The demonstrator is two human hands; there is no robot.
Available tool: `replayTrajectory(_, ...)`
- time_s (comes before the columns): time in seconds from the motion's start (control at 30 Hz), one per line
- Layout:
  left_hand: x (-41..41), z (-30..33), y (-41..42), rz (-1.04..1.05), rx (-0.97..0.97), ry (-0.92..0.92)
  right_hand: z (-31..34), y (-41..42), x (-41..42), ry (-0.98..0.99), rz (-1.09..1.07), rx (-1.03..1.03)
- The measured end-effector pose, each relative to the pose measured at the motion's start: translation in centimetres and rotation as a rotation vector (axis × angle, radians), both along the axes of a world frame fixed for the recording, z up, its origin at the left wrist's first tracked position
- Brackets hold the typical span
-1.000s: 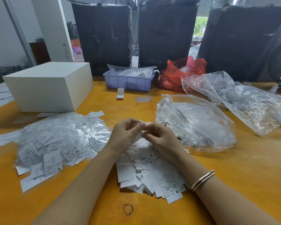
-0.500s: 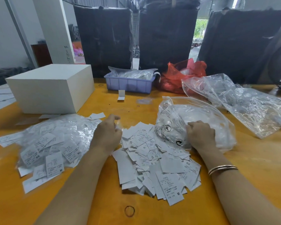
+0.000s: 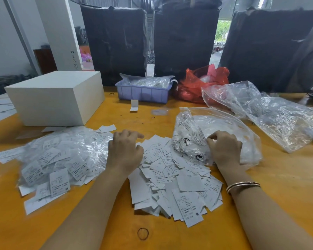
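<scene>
Two hands: my right hand (image 3: 224,150) is pinching the plastic bag (image 3: 190,130), left hand (image 3: 125,150) grip unclear; I am risking scattering size labels (image 3: 170,179).

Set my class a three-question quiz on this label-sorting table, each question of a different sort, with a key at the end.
1. Multiple choice: what does the right hand pinch? A the clear plastic bag; B the white box; C the red bag.
2. True or false: the rubber band lies on the table, apart from the loose labels.
3. Fill in: the bangles sit on the ___ wrist.
Key: 1 A; 2 true; 3 right.
</scene>
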State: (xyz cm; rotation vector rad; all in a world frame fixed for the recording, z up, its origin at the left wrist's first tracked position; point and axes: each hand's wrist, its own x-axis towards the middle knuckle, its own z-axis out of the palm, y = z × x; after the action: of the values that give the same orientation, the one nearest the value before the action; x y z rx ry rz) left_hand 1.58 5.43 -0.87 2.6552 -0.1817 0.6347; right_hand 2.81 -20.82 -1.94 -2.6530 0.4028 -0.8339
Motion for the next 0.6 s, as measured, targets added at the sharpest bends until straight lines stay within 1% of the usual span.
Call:
replayTrajectory(0.03,-0.1,-0.1,-0.4,-0.053,-0.040,-0.008,0.0,0.0,0.0,-0.047,0.003,0.012)
replayTrajectory(0.1,-0.4,-0.2,-1.1,-0.149,-0.136,-0.023,0.2,0.2,-0.2,-0.207,0.058,0.058)
replayTrajectory(0.17,-0.7,0.0,-1.7,-0.251,-0.274,-0.024,0.9,0.9,-0.8,-0.393,0.223,0.150)
replayTrajectory(0.23,-0.9,0.3,-2.0,-0.348,-0.433,0.026,1.6,2.3,-1.5,-0.480,0.461,0.285)
replayTrajectory(0.27,-1.0,0.5,-2.0,-0.391,-0.501,0.065,1.8,3.2,-1.9,-0.469,0.573,0.373)
replayTrajectory(0.33,-1.0,0.7,-2.1,-0.471,-0.607,0.164,2.0,5.2,-2.6,-0.368,0.757,0.594)
replayTrajectory(0.4,-1.1,0.8,-2.2,-0.538,-0.675,0.253,2.0,6.7,-3.0,-0.271,0.881,0.785)
replayTrajectory(0.47,-1.1,0.9,-2.2,-0.566,-0.707,0.276,2.0,7.5,-3.0,-0.211,0.940,0.927)
replayTrajectory(0.53,-1.1,0.9,-2.2,-0.565,-0.742,0.260,1.9,7.7,-3.0,-0.169,0.957,1.050)
replayTrajectory(0.6,-1.1,0.8,-2.3,-0.565,-0.793,0.266,1.7,7.8,-3.0,-0.131,0.938,1.119)
